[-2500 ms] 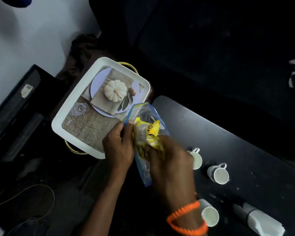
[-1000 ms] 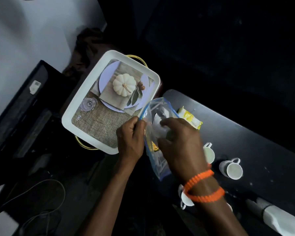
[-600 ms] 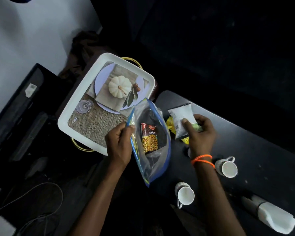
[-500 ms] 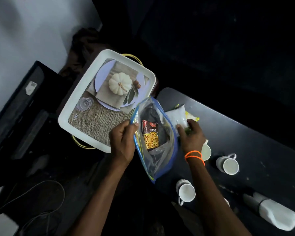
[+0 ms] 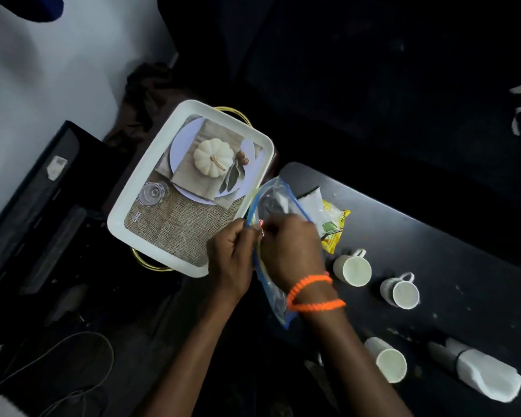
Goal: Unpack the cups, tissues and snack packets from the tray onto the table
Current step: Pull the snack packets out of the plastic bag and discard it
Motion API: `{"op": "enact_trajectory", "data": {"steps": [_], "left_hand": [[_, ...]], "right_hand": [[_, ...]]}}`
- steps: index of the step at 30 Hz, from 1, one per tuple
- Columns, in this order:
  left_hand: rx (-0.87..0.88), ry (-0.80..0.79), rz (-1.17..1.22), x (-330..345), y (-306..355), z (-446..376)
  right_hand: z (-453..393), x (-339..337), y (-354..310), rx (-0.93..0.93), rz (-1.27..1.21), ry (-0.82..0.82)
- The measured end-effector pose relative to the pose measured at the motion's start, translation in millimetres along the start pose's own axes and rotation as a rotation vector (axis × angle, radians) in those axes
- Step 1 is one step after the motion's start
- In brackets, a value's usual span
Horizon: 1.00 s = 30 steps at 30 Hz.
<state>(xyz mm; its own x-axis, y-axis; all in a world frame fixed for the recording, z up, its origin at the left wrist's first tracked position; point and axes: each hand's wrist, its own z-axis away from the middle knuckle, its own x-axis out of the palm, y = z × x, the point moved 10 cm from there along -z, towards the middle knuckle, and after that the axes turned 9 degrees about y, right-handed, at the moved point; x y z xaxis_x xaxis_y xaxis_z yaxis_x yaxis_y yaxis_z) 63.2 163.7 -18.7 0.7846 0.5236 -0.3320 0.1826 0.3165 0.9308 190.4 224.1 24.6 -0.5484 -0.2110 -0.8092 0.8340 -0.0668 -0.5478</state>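
The tray, white-rimmed with a printed pumpkin scene on its floor, sits to the left of both hands and holds no loose items that can be made out. Just right of its near corner, the left hand is curled shut, pinching the left lip of a clear zip bag with a blue edge. The right hand, an orange bracelet on its wrist, lies against it with the fingers dipped into the bag's mouth; whether they grip anything inside cannot be told. Beyond the right hand, on the dark table, lie a white snack packet and a yellow snack packet, touching. Right of the wrist stand three white cups, well spaced. Farther right, near the table edge, lies a white roll of tissues.
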Motion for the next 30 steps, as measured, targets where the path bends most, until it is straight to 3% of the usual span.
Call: {"op": "enact_trajectory", "data": {"steps": [2, 5, 8, 11, 14, 16, 20, 24, 26, 28, 30], "left_hand": [[0.025, 0.018, -0.053, -3.6, 2.0, 0.5], [-0.033, 0.021, -0.054, -11.5, -4.3, -1.3], [-0.019, 0.013, -0.101, -16.2, -5.8, -1.4], [0.025, 0.04, -0.18, -20.4, -7.4, -3.1], [0.052, 0.087, -0.221, -25.8, -12.6, -8.6], [0.042, 0.094, -0.21, -26.4, -15.8, -11.6], [0.042, 0.077, -0.162, -19.1, -16.7, -11.7], [0.041, 0.077, -0.133, -20.0, -16.0, -15.5], [0.029, 0.064, -0.104, -22.1, -17.0, -17.2], [-0.022, 0.059, -0.047, -23.2, -19.5, -18.8], [-0.09, 0.063, 0.029, -21.9, -22.0, -19.9]], "right_hand": [[-4.6, 59.6, 16.3, 0.088, 0.132, -0.312], [-9.1, 101.8, 37.9, 0.136, 0.11, -0.436], [-11.6, 109.0, 51.8, 0.162, 0.081, -0.335], [-14.9, 78.1, 53.1, 0.252, 0.029, -0.119], [-5.8, 23.2, 33.9, 0.14, -0.011, 0.112], [3.3, 4.0, 25.9, 0.111, -0.022, 0.127], [10.9, -1.6, 13.0, 0.114, 0.037, -0.028], [23.6, -64.5, -5.7, 0.038, -0.109, 0.086], [26.0, -103.2, -2.5, 0.032, -0.302, 0.129], [19.6, -136.4, 16.4, 0.078, -0.535, 0.194], [6.2, -151.8, 45.8, 0.112, -0.595, 0.267]]}}
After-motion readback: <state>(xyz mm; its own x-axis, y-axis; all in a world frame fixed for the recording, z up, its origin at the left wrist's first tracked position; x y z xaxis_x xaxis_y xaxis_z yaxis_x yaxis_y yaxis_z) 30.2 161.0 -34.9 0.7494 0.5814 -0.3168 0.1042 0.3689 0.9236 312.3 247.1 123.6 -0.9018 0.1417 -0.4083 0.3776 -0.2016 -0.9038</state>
